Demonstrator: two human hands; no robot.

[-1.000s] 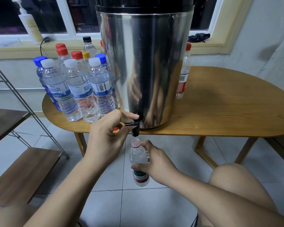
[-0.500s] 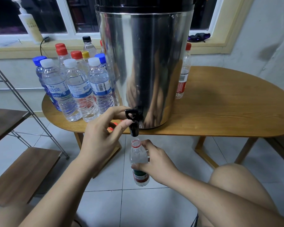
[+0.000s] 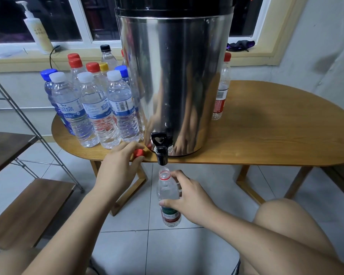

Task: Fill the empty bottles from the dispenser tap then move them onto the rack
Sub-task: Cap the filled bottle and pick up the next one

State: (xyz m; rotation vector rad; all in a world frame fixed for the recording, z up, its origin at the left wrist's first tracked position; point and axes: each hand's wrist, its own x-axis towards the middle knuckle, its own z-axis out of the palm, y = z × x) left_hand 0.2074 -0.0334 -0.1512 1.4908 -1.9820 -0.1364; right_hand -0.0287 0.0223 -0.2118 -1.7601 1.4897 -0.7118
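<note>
1. Our left hand [image 3: 117, 167] left the tap [image 3: 160, 147] — now it pinches the red cap [image 3: 138, 153] at the desk [image 3: 266, 135] edge.
2. Our right hand [image 3: 189, 197] grips the bottle [image 3: 167, 191] under the tap; capping seems next.

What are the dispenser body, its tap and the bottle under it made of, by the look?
Dispenser body: likely stainless steel, polished; it mirrors its surroundings sharply. Tap: probably moulded plastic, glossy black, with soft highlights. Bottle, held by the right hand: thin clear plastic; the floor shows through it.
</note>
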